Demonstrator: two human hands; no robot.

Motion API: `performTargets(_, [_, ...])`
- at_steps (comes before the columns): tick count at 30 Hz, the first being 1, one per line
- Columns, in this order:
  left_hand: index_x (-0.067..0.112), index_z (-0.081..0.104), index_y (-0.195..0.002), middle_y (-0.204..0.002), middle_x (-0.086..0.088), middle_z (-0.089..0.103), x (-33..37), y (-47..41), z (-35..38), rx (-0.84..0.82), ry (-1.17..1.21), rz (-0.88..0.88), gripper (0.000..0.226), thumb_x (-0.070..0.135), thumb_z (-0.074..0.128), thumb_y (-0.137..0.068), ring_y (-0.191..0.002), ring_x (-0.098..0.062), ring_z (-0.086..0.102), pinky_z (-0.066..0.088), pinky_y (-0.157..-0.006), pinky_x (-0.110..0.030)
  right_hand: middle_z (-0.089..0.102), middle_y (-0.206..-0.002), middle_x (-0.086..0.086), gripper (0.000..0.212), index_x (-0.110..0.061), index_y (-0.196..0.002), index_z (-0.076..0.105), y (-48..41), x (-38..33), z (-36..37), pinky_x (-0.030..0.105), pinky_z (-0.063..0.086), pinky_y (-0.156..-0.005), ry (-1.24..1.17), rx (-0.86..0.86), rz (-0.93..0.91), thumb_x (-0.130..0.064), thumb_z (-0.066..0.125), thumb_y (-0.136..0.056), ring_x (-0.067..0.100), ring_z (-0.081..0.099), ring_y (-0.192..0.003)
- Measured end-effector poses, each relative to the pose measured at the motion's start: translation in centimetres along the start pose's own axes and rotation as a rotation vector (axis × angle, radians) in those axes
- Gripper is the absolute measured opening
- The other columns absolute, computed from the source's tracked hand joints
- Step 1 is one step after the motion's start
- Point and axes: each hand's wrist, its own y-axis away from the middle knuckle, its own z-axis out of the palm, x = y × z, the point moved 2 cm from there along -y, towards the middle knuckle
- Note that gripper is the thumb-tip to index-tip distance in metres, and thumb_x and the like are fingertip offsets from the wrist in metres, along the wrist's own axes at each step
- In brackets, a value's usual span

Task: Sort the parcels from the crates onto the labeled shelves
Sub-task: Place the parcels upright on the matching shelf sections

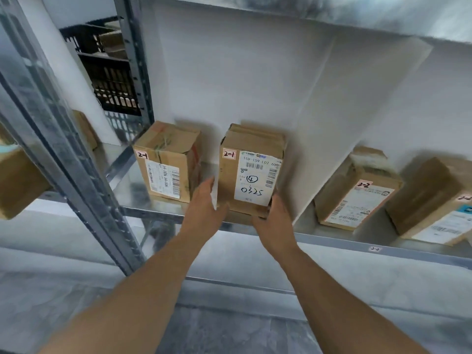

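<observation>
Left hand [204, 200] lies open beside the centre box [251, 169]; right hand [273, 223] meets its lower corner, fingers hidden, grip unclear.

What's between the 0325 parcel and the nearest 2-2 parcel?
A white divider panel stands between the 0325 parcel and the 2-2 parcel, plain in the head view.

Right hand [272, 221] fingertips are hiding behind the 2-1 parcel [251, 172]. End parcel [434, 200] at the shelf's [332, 240] right edge is running off-frame, tag blurring unreadable.
</observation>
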Motion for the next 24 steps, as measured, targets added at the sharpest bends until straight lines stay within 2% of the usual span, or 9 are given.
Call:
performTargets(2, [0.021,0.037,-0.14,-0.141,-0.001,0.047,-0.2,-1.1,0.2,-0.033,0.001,0.003,0.062,0.02,0.069,-0.086,-0.127,-0.023,0.048,0.042,-0.106,-0.043,0.049,-0.14,-0.003,0.064,-0.018,-0.14,0.036,-0.7,0.2,0.4,0.03,0.047,-0.1,-0.004,0.047,0.016,0.004,0.058,-0.084,0.017,0.048,-0.127])
performTargets(4, [0.018,0.042,-0.134,-0.133,-0.001,0.055,-0.4,-1.6,0.4,-0.069,0.035,0.004,0.054,0.015,0.068,-0.086,-0.119,-0.022,0.054,0.045,-0.103,-0.039,0.052,-0.136,-0.002,0.062,-0.017,-0.138,0.037,-1.2,0.7,0.7,0.034,0.05,-0.096,0.005,0.055,0.041,0.003,0.057,-0.083,0.019,0.053,-0.12])
performTargets(6, [0.017,0.047,-0.125,-0.124,0.0,0.059,-1.0,-1.7,0.4,-0.071,0.072,0.002,0.044,0.01,0.066,-0.086,-0.109,-0.018,0.057,0.047,-0.093,-0.029,0.056,-0.13,0.002,0.057,-0.015,-0.136,0.038,-1.6,1.2,1.0,0.041,0.051,-0.093,0.02,0.063,0.057,-0.001,0.058,-0.083,0.025,0.057,-0.113])
performTargets(9, [0.023,0.044,-0.108,-0.116,0.0,0.061,-2.0,-1.8,0.3,-0.045,0.11,0.016,0.036,0.008,0.066,-0.084,-0.099,-0.014,0.058,0.046,-0.081,-0.023,0.057,-0.129,0.002,0.056,-0.015,-0.133,0.04,-2.1,1.4,1.5,0.042,0.05,-0.093,0.02,0.084,0.062,-0.002,0.06,-0.082,0.026,0.057,-0.11])
performTargets(14, [0.023,0.042,-0.103,-0.108,0.0,0.061,-2.7,-2.5,0.2,-0.065,0.102,0.011,0.035,0.008,0.068,-0.084,-0.092,-0.015,0.059,0.046,-0.08,-0.024,0.056,-0.13,0.0,0.058,-0.019,-0.133,0.041,-2.4,1.8,2.1,0.039,0.049,-0.096,0.008,0.09,0.051,-0.004,0.063,-0.081,0.021,0.055,-0.114])
performTargets(17, [0.022,0.042,-0.103,-0.107,0.0,0.062,-3.0,-2.5,0.3,-0.091,0.091,0.002,0.034,0.009,0.067,-0.085,-0.091,-0.016,0.061,0.049,-0.084,-0.027,0.056,-0.129,0.0,0.055,-0.019,-0.132,0.044,-2.6,2.1,2.2,0.038,0.049,-0.096,0.027,0.098,0.056,-0.004,0.064,-0.082,0.02,0.055,-0.114])
performTargets(22, [0.021,0.044,-0.106,-0.11,-0.003,0.063,-3.1,-2.3,0.4,-0.099,0.119,-0.013,0.034,0.007,0.067,-0.085,-0.096,-0.019,0.062,0.051,-0.091,-0.031,0.054,-0.131,0.0,0.058,-0.021,-0.133,0.043,-2.4,2.0,2.2,0.041,0.049,-0.097,0.037,0.092,0.046,-0.004,0.063,-0.081,0.02,0.054,-0.115])
performTargets(24, [0.019,0.045,-0.114,-0.115,-0.002,0.06,-3.1,-1.9,0.3,-0.116,0.134,-0.006,0.037,0.007,0.065,-0.085,-0.102,-0.019,0.06,0.05,-0.093,-0.031,0.054,-0.131,-0.001,0.063,-0.023,-0.136,0.04,-2.0,1.8,2.1,0.043,0.05,-0.097,0.038,0.093,0.046,-0.004,0.063,-0.08,0.02,0.055,-0.115])
